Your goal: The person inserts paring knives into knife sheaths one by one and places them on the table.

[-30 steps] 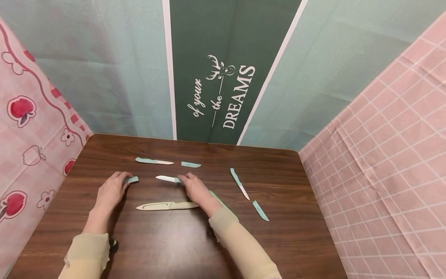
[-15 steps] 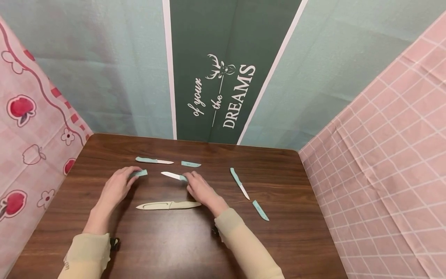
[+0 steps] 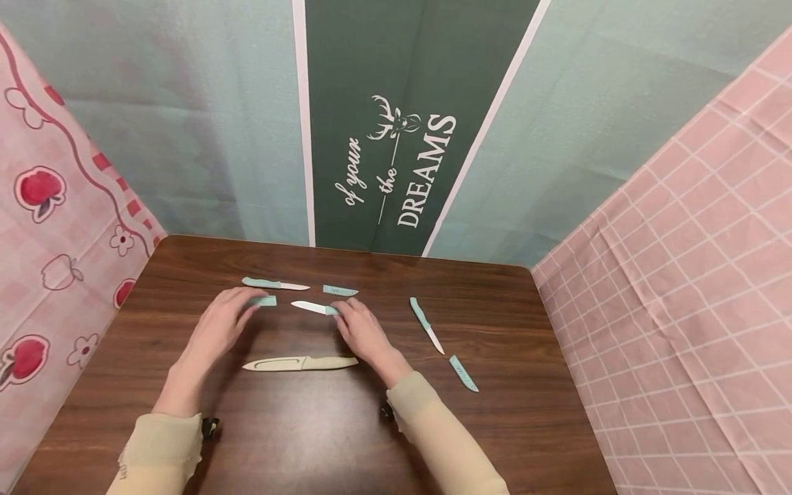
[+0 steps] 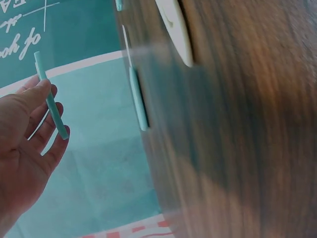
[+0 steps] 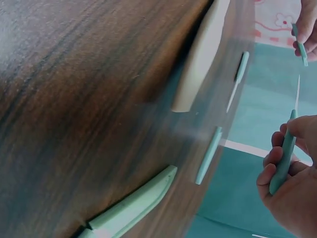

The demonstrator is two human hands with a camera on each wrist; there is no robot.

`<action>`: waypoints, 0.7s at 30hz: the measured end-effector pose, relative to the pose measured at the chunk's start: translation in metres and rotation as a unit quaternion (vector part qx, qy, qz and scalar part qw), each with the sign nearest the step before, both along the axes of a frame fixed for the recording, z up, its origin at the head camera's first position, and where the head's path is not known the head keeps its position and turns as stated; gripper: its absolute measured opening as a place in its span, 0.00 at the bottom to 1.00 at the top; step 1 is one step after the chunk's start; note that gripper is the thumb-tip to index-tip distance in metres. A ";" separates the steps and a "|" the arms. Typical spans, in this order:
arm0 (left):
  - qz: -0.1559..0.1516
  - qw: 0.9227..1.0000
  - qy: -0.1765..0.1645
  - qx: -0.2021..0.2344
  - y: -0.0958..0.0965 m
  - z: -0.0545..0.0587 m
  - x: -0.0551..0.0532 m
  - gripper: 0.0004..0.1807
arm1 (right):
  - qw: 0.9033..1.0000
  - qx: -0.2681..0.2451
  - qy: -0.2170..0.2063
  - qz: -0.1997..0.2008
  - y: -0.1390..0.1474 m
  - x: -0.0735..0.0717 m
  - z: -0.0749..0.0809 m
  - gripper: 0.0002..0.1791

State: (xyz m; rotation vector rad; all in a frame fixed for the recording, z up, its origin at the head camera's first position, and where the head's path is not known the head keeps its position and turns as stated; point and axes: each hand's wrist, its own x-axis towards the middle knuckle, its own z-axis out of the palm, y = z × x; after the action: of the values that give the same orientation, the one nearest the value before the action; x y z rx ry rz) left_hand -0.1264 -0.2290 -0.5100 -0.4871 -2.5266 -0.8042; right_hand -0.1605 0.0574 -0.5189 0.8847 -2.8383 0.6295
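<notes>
My left hand [image 3: 216, 326] pinches a light blue knife sheath [image 3: 265, 301] between thumb and fingers. In the left wrist view that sheath [image 4: 57, 111] is held off the table. My right hand [image 3: 365, 333] grips a paring knife [image 3: 309, 306] by its light blue handle, the pale blade bare and pointing left toward the sheath. A short gap separates blade tip and sheath. The right wrist view shows the fingers curled round the handle [image 5: 283, 163]. Nearer the person, a cream sheathed knife [image 3: 300, 364] lies on the table.
At the back lie another bare blue-handled knife [image 3: 272, 283] and its sheath [image 3: 340, 291]. A third bare knife [image 3: 427, 326] and a sheath [image 3: 463, 373] lie to the right. A green sheathed knife [image 5: 138, 203] shows in the right wrist view. Fabric walls surround the brown table [image 3: 526, 426].
Both hands have moved away from the person and to the right with the sheath and the paring knife. The sheath has come closer to the blade tip.
</notes>
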 end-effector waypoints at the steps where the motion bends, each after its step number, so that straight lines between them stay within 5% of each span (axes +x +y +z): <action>1: -0.003 1.000 0.005 0.000 0.002 0.001 0.000 0.17 | 1.000 -0.003 0.004 0.001 0.000 0.000 0.002 0.13; 11: -0.030 0.999 0.025 -0.010 0.020 0.014 -0.002 0.19 | 0.999 -0.037 0.031 -0.004 0.007 0.004 0.024 0.14; 21: -0.032 0.999 0.017 -0.019 0.031 0.020 -0.002 0.17 | 0.998 -0.022 0.061 0.006 0.012 0.005 0.026 0.14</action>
State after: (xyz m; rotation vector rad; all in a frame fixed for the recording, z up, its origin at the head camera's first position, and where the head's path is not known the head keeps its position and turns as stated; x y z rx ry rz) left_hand -0.1285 -0.1984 -0.4895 -0.5925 -2.5099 -0.7665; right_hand -0.1552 0.0694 -0.4929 0.9006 -2.7027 0.6151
